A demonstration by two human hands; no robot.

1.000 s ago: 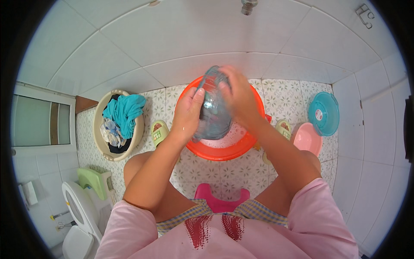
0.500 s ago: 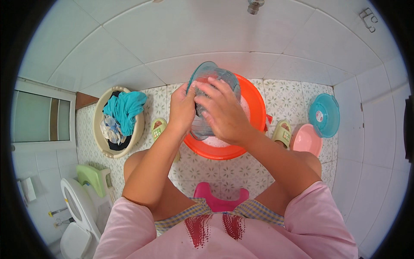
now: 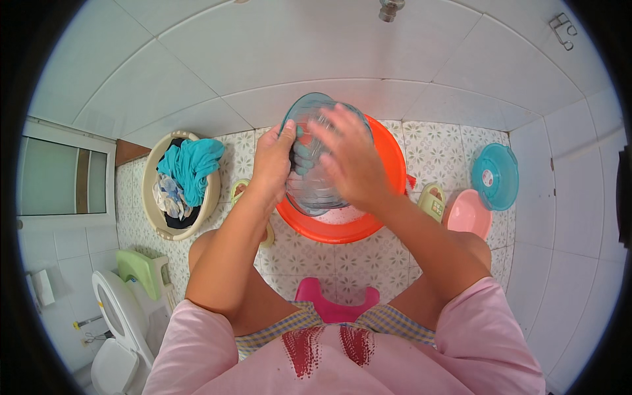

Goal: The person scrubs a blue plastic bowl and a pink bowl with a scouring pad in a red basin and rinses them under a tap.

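A clear, blue-tinted bowl (image 3: 316,187) is tilted up over the orange basin (image 3: 396,158), its inside facing me. My left hand (image 3: 273,158) is closed on the bowl's left rim, thumb at the edge and fingers behind, showing through the clear wall. My right hand (image 3: 352,158), somewhat blurred, lies over the bowl's right part with fingers stretched and spread. Whether its fingertips touch the inner surface I cannot tell. Whitish, sudsy liquid (image 3: 339,215) shows in the orange basin below, partly hidden by the bowl and my hands.
On the left stands a cream basin (image 3: 150,197) of laundry, with a turquoise cloth (image 3: 191,164) on top. A blue basin (image 3: 495,176) and a pink basin (image 3: 469,214) are at right. A pink stool (image 3: 336,309) is beneath me; a toilet (image 3: 125,309) stands lower left.
The bowl has turned so that more of its inside faces me. My right hand has shifted right and slightly up across it, fingers more spread. My left hand keeps its hold.
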